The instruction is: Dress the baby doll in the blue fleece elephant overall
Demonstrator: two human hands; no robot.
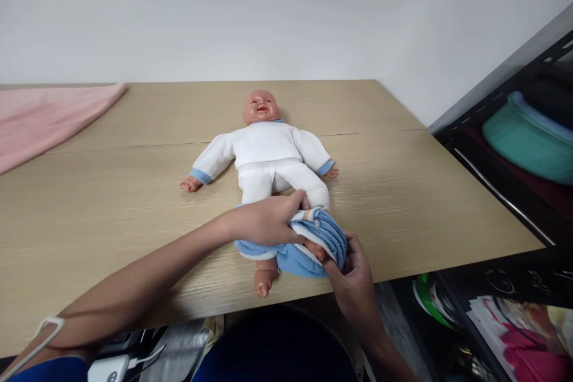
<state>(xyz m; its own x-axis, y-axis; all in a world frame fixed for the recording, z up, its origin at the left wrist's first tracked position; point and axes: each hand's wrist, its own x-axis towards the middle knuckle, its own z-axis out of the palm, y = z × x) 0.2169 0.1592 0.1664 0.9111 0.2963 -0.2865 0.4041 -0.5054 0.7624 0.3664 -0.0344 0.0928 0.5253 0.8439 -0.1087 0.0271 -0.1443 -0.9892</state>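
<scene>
A baby doll [268, 146] lies on its back on the wooden table, its head toward the wall. It wears a white top with blue cuffs. Blue doll trousers [302, 259] with white trim are bunched around its lower legs. One bare foot [265, 279] sticks out of a leg opening; the other foot [316, 249] shows inside the gathered cloth. My left hand [273, 219] closes over the leg and the upper edge of the trousers. On the other side, my right hand [353, 277] pinches the bunched cloth beside that foot, its thumb at the opening.
A pink cloth [54, 116] lies at the table's left. The table's front edge [403, 277] is close to my body. At right stands a black rack [496, 191] with a green container [528, 137]. Below are a roll of green tape [427, 301] and a white charger [108, 368].
</scene>
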